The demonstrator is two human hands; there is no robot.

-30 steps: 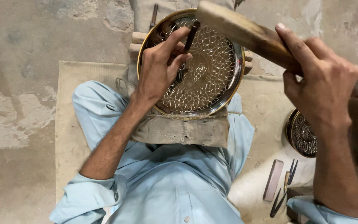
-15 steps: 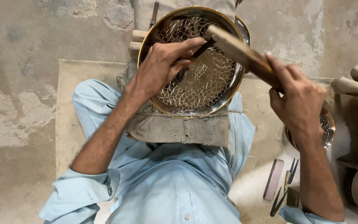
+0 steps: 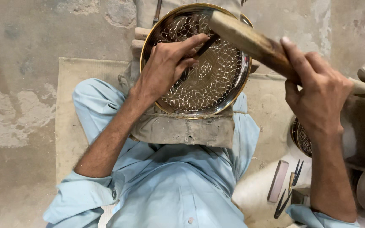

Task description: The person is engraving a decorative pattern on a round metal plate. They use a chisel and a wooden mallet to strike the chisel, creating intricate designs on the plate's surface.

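Note:
A round brass plate with fine engraved scrollwork rests tilted on a grey cloth-covered block in my lap. My left hand lies on the plate and pinches a thin dark chisel, its tip against the metal. My right hand grips the handle of a wooden mallet, whose head hangs just above the top of the chisel, over the plate's upper right part.
A second engraved plate shows partly behind my right wrist. A pale sharpening stone and several small dark chisels lie on the floor at lower right. A beige mat covers the concrete floor under me.
The mallet has swung down and left from its raised position to just over the chisel. My left hand has stayed on the plate with the chisel.

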